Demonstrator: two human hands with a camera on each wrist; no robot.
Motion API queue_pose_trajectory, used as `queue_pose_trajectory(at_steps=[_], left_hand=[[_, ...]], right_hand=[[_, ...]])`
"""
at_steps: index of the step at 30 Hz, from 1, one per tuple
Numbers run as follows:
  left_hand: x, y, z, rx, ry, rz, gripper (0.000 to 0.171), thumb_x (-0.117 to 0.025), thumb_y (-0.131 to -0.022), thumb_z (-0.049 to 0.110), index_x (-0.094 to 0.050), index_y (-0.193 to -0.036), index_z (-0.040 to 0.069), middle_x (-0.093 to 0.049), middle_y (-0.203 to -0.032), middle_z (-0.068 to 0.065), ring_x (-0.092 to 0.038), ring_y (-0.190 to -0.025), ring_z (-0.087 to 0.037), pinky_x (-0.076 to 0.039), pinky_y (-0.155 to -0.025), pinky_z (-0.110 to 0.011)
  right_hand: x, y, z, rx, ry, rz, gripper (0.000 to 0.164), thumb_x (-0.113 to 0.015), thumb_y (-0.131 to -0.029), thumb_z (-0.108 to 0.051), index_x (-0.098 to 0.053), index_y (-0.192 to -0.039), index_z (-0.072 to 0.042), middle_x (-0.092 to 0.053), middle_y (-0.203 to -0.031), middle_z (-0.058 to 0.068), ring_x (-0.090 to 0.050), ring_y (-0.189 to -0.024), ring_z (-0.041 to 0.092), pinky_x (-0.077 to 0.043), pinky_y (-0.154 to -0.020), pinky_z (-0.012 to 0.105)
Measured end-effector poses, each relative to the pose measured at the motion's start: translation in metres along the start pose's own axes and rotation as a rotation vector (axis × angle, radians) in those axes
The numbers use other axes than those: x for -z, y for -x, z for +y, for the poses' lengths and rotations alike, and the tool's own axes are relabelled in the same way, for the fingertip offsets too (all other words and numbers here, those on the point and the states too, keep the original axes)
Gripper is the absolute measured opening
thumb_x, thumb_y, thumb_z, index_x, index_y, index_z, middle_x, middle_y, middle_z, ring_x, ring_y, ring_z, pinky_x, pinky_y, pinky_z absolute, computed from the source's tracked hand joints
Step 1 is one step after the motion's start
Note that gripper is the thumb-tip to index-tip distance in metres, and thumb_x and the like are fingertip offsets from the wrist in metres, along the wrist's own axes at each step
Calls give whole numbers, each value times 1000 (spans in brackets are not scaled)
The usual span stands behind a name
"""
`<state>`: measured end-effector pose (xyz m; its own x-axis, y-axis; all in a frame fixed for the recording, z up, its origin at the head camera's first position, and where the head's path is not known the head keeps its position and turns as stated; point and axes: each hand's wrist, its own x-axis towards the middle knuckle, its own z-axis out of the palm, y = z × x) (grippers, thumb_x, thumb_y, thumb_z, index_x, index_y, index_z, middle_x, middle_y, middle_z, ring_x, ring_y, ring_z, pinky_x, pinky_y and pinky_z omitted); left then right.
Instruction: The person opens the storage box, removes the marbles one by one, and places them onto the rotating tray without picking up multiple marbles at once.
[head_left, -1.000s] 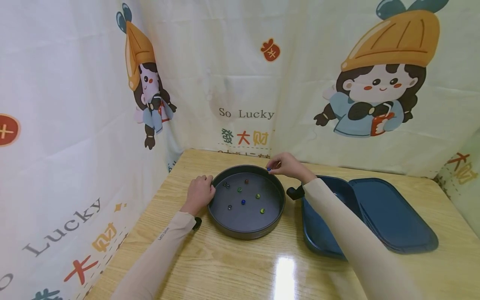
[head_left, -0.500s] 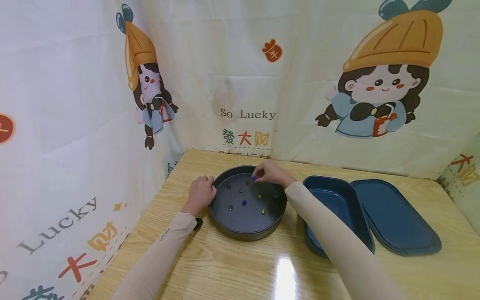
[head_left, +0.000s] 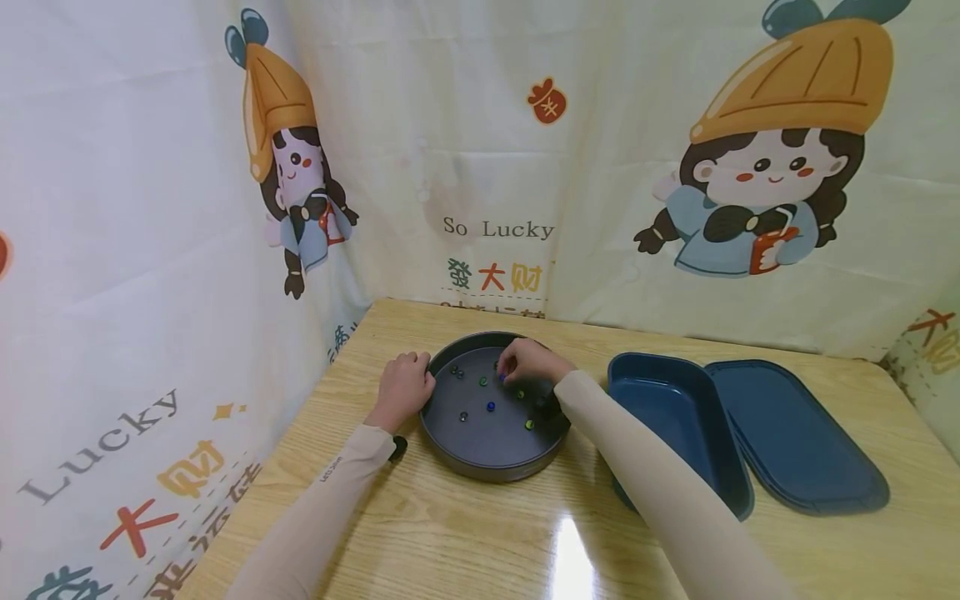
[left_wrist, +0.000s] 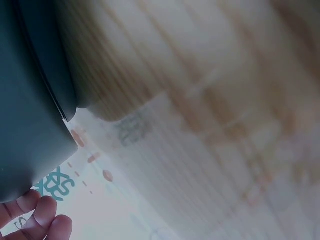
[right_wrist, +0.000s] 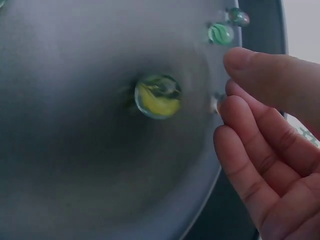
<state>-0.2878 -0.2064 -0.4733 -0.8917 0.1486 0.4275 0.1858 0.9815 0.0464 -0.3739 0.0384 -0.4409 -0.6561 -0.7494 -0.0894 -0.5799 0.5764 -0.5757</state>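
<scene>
A round dark pan stands on the wooden table. My left hand grips its left rim; in the left wrist view, curled fingers meet the pan's wall. Over the inside of the pan, my right hand pinches a blue marble low above the bottom. The right wrist view shows the thumb and curled fingers close together, hiding that marble. Several marbles lie spread in the pan, among them another blue marble, a yellow-streaked marble and a green marble.
Right of the pan stands a deep blue rectangular container, partly behind my right sleeve. A flat blue lid lies beside it. Printed cloth hangs behind the table and along its left side.
From over the pan's far right rim, my right hand has moved left, toward me and down into the pan with the blue marble. My left hand keeps its grip on the rim.
</scene>
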Motion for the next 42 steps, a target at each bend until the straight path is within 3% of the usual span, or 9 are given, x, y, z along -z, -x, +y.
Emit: queue_pose_trajectory(at_steps=[13,29,34,42], left_hand=[[-3,0,2,3,2,-3,17,-60,-84,12,-64,-98,3,-60,-78,-12,-59,-70,-28,-50,-67,-43],[-3,0,4,14,8,-2,18,-61,-83,12,-64,-99,3,-61,-79,-13,-59,-71,-29,-50,-68,-44],[-2,0,4,13,0,-7,18,-60,-84,12,-64,-99,3,-61,-80,-13,-59,-71,-28,-50,-68,-43],[1,0,3,20,1,-1,16,-61,-84,12,-63,-97,3,-60,-78,-13,-58,-70,-28,-50,-67,-43]], right_hand=[[-12,-3,4,-10,-17,-67,11,-75,-74,0,-74,-82,-7,-71,-82,5,-61,-69,6,-51,-65,20],[-12,0,4,-1,-27,-64,14,-76,-73,0,-74,-85,-6,-71,-83,5,-62,-70,6,-52,-66,20],[-3,2,0,15,-27,-52,18,-75,-73,0,-73,-91,-5,-72,-88,7,-65,-76,8,-53,-69,21],[32,18,-21,67,-24,-2,21,-72,-79,-3,-71,-99,-2,-71,-97,12,-67,-85,15,-54,-76,26]])
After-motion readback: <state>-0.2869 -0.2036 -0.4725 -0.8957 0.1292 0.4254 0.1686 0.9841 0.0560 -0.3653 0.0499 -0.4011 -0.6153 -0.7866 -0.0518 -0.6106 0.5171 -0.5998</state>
